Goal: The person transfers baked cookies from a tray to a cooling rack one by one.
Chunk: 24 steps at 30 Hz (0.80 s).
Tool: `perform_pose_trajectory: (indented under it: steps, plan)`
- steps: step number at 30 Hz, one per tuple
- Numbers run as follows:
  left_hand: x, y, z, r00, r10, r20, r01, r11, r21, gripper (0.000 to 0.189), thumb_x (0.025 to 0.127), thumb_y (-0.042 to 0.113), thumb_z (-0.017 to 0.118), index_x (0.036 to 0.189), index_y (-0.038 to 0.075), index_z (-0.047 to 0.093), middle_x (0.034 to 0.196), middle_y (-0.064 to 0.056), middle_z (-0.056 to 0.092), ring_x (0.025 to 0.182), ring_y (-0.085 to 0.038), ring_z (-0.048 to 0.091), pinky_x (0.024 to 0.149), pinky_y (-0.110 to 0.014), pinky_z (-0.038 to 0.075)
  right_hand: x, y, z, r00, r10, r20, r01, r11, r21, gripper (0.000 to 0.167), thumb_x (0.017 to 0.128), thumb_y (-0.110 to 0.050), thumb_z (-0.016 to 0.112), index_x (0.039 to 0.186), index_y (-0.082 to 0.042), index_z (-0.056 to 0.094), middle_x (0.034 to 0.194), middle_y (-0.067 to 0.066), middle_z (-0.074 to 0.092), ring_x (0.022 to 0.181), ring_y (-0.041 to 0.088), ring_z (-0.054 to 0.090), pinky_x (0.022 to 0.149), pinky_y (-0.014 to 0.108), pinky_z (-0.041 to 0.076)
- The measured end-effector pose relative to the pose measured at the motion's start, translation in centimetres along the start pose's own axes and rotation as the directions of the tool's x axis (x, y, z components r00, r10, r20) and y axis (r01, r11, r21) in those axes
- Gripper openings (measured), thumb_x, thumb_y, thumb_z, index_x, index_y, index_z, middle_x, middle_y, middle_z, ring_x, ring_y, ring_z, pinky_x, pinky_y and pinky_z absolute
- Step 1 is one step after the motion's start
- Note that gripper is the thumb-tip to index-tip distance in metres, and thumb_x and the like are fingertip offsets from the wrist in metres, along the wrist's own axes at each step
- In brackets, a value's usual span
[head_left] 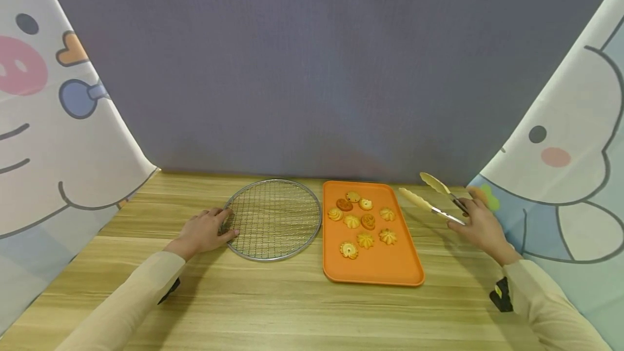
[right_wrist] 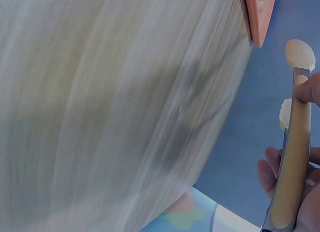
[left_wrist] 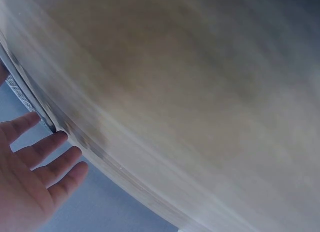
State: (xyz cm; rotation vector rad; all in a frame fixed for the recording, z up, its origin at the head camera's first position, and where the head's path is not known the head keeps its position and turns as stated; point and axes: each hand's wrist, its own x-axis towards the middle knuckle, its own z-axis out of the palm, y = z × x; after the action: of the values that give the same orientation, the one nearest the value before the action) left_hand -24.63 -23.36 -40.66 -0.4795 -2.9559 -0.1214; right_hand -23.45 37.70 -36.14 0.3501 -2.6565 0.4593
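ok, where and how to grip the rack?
Likely by the left side of its rim, coming from the left, thumb over, fingers under. The rack lies flat, the rim looks thicker than the mesh, and the tray crowds its right.

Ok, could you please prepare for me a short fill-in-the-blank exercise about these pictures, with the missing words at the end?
1. The right hand is holding a pair of ____.
2. The tray under the cookies is coloured ____.
3. In the head view, the wire rack lies to the ____ of the tray.

Missing words: tongs; orange; left.
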Motion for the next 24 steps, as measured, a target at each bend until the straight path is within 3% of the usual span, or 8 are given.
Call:
perform_pose_trajectory:
  steps: [8, 17, 24]
  plan:
    - [-0.1, 0.1, -0.1, 1.000, -0.007, 0.004, 0.007, 1.000, -0.004, 0.061, 0.086, 0.050, 0.055, 0.130, 0.008, 0.049, 0.125, -0.026, 0.051, 0.111, -0.048, 0.049, 0.086, -0.061, 0.042, 0.3, -0.3, -0.1, 0.998, -0.067, 0.011, 0.067, 0.997, -0.039, 0.055, 0.068, -0.015, 0.074, 0.113, 0.011, 0.054, 0.098, 0.028, 0.055, 0.070, 0.033, 0.060, 0.056, 0.045, 0.048]
    - [-0.1, 0.2, 0.0, 1.000, -0.004, -0.003, 0.004, 1.000, 0.009, 0.062, 0.086, 0.051, 0.054, 0.129, 0.007, 0.049, 0.124, -0.026, 0.051, 0.110, -0.048, 0.050, 0.084, -0.060, 0.043, 0.2, -1.2, -0.4, 0.983, -0.168, 0.071, 0.173, 0.982, -0.072, 0.053, 0.069, -0.014, 0.077, 0.113, 0.005, 0.057, 0.091, 0.015, 0.056, 0.068, 0.020, 0.055, 0.052, 0.030, 0.043]
    - [-0.2, 0.2, -0.1, 1.000, 0.001, -0.006, -0.001, 1.000, 0.002, 0.062, 0.086, 0.050, 0.055, 0.130, 0.006, 0.049, 0.124, -0.027, 0.052, 0.109, -0.048, 0.050, 0.085, -0.060, 0.043, 0.4, -2.0, -0.4, 0.968, -0.234, 0.088, 0.243, 0.963, -0.117, 0.049, 0.069, -0.016, 0.077, 0.111, 0.003, 0.061, 0.080, 0.003, 0.056, 0.062, 0.008, 0.045, 0.052, 0.025, 0.038]
